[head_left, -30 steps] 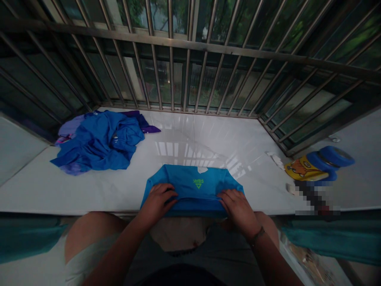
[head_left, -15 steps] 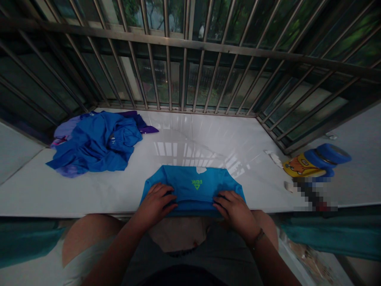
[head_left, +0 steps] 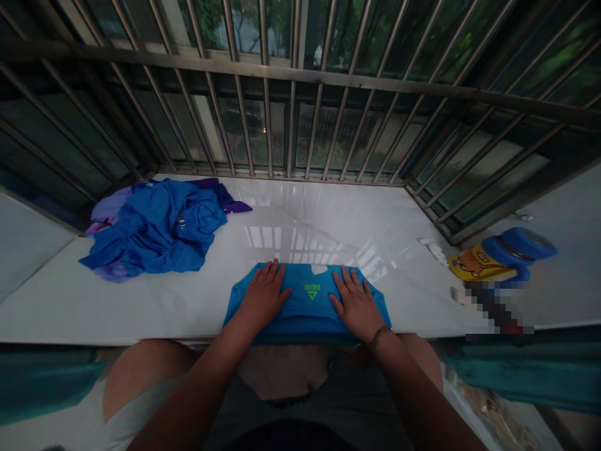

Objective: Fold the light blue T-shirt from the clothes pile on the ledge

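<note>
A folded blue shirt (head_left: 305,308) with a green logo lies at the front edge of the white sill, its near side reaching over the edge. My left hand (head_left: 265,293) rests flat on its left part, fingers stretched toward the far fold. On the right part lies my right hand (head_left: 355,300), palm down with the fingers spread. Between the hands the logo shows, upside down to me. A small white tag or patch (head_left: 318,269) sits at the shirt's far edge.
Crumpled blue and purple clothes (head_left: 159,225) are heaped at the left. To the right stand a blue and yellow container (head_left: 488,257) and a blurred dark object (head_left: 495,308). Metal window bars (head_left: 291,125) close off the far side.
Both hands have moved forward over the shirt, away from me, from its near part toward the far fold. Their fingers have gone from curled to stretched out flat.
</note>
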### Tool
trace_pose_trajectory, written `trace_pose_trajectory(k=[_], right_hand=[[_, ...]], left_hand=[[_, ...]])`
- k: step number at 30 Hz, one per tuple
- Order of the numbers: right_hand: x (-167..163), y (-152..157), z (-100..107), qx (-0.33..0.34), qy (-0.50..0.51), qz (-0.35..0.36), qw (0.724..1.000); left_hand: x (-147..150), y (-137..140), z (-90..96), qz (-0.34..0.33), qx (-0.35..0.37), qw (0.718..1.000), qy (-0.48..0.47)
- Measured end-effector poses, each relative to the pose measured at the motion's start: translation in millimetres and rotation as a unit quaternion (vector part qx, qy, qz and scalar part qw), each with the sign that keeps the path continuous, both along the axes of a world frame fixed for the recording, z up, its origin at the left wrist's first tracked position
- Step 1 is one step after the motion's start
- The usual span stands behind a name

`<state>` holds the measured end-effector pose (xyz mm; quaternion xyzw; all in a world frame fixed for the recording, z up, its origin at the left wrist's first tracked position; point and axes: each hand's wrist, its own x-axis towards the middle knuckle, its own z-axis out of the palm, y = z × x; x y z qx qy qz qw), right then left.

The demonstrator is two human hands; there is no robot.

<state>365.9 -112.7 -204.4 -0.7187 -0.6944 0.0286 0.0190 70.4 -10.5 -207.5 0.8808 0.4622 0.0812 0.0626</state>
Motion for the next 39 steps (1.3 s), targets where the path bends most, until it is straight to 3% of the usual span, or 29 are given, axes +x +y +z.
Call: trace_pose_trajectory(k=[6, 12, 20, 26, 34, 39], right_hand=[[0, -1, -9, 0.004, 0.007, -0.009, 1.000], [5, 13, -9, 0.001, 0.017, 0.016, 1.000], [4, 52, -4, -0.009, 0.032, 0.014, 0.999], [2, 60, 0, -0.014, 0.032, 0.011, 0.999], [3, 59, -4, 0.004, 0.028, 0.016, 0.999], [6, 59, -8, 0.011, 0.028, 0.024, 0.999]], left_hand=[[-15, -9, -14.7, 0.051, 0.010, 0.999, -0.008], [-24, 9, -19.9, 0.025, 0.018, 0.998, -0.057], [-24, 42, -10.7, 0.051, -0.015, 0.997, -0.049], [-27, 57, -5.9, 0.060, -0.024, 0.995, -0.074], [-98, 49, -19.5, 0.211, 0.058, 0.950, -0.223], [-124, 38, -15.3, 0.211, 0.061, 0.950, -0.223]])
